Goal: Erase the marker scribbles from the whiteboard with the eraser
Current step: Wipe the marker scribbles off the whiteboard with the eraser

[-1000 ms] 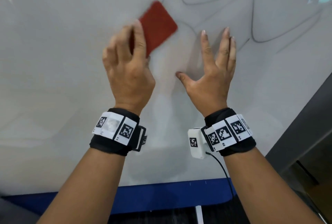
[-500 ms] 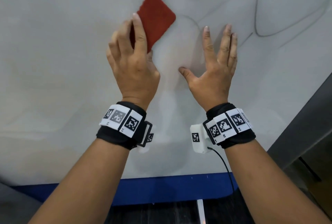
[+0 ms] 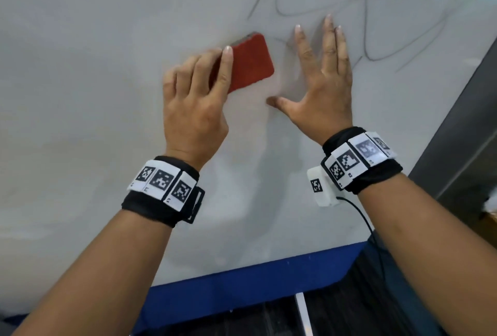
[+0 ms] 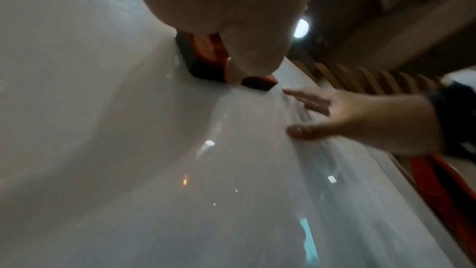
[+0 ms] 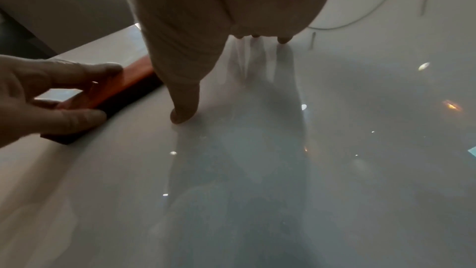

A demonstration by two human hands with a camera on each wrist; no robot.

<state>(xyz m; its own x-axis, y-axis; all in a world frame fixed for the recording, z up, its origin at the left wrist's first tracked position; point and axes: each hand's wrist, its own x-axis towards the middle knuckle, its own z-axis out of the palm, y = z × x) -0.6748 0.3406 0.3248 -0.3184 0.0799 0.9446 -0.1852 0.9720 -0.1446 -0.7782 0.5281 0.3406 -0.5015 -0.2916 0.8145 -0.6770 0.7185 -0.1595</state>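
The whiteboard [image 3: 80,93] fills the head view, with thin dark marker scribbles [image 3: 365,37] across its upper right. A red eraser [image 3: 250,61] with a dark felt underside lies flat on the board. My left hand [image 3: 204,85] grips its lower left end, index finger along the top. In the left wrist view the eraser [image 4: 203,58] shows under my fingers. My right hand [image 3: 309,72] lies flat on the board just right of the eraser, fingers spread and straight, holding nothing. The right wrist view shows the eraser [image 5: 123,87] pinched by the left hand [image 5: 38,97], with scribbles [image 5: 386,3] beyond.
A blue edge [image 3: 255,279] borders the bottom of the board. A dark grey frame [image 3: 462,109] runs along its right side. A black cable [image 3: 360,214] hangs from the white device on my right wrist.
My left hand pushed the eraser up the board, then drew it back down, level with the right hand's fingers. The right hand has stayed flat on the board.
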